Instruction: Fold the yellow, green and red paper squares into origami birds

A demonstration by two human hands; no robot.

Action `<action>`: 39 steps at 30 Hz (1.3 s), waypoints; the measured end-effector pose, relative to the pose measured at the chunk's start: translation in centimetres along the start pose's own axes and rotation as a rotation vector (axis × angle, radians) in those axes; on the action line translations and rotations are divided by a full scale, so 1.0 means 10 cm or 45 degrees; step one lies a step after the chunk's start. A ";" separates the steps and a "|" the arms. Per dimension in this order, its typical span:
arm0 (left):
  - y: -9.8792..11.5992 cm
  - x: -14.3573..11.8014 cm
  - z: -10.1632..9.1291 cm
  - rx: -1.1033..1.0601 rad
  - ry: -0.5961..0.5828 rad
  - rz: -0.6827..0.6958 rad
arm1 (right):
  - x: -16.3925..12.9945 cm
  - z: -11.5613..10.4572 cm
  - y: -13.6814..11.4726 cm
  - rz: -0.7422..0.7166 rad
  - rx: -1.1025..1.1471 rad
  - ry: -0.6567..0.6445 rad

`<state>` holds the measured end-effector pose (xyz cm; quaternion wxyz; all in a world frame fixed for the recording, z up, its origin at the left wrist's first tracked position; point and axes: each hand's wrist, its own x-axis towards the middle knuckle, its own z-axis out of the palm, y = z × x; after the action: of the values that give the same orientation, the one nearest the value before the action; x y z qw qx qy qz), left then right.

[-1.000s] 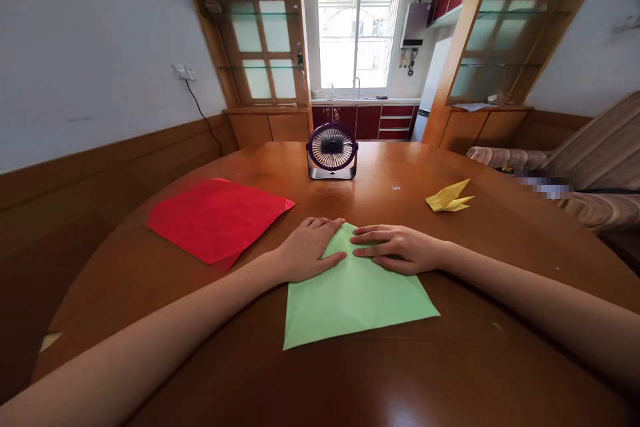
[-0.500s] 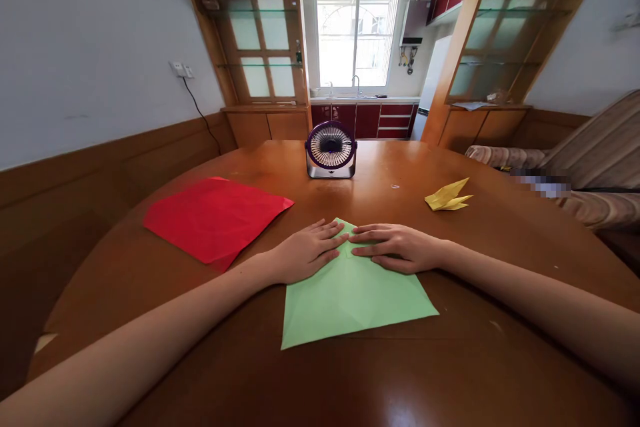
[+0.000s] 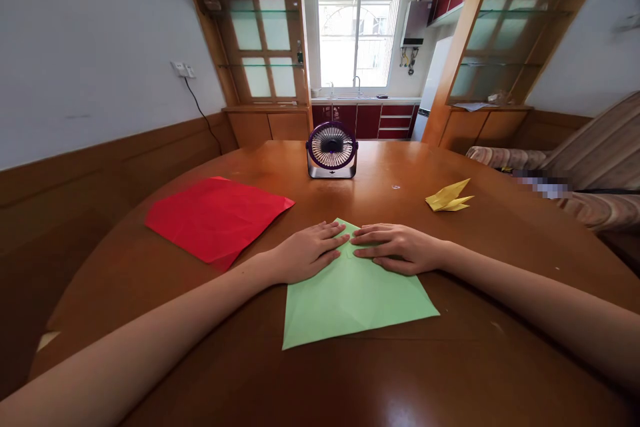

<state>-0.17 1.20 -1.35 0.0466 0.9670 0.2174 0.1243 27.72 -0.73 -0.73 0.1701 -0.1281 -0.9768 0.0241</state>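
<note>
A light green sheet of paper (image 3: 357,303) lies flat on the wooden table, one narrow folded corner pointing away from me. My left hand (image 3: 311,252) rests on its upper left side, fingers stretched out toward the middle. From the other side, my right hand (image 3: 393,248) lies on the upper right part with its fingers extended. The fingertips of both hands nearly meet near the folded tip and cover part of it. Creases show across the paper's middle.
To the left lies a creased red sheet of paper (image 3: 215,217). A small purple fan (image 3: 332,147) stands on the wooden table (image 3: 350,380) straight ahead. Over on the right sits a folded yellow paper figure (image 3: 449,197). Beyond the right edge is a striped sofa (image 3: 595,140).
Both hands stay on the green paper in nearly the same place. Only a very slight shift of the whole view is visible.
</note>
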 end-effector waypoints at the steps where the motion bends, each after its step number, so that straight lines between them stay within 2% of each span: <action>1: 0.00 0.00 0.00 0.007 -0.006 -0.001 | 0.00 0.00 0.00 -0.003 -0.003 -0.004; 13: -0.02 0.00 0.00 0.005 -0.011 -0.002 | 0.00 0.01 -0.02 -0.054 -0.072 0.008; 25: 0.02 0.07 -0.10 -0.044 -0.029 -0.067 | 0.01 -0.01 -0.03 -0.041 -0.085 -0.028; 33: 0.01 0.13 -0.12 -0.005 -0.101 -0.068 | 0.00 0.00 -0.02 -0.034 -0.084 -0.039; 39: 0.05 0.15 -0.09 0.062 -0.045 -0.070 | 0.01 -0.01 -0.02 -0.043 -0.076 -0.018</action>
<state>1.09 1.45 -0.03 0.0305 0.9635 0.2460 0.1006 27.60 -0.93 -0.62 0.1597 -0.1166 -0.9802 -0.0071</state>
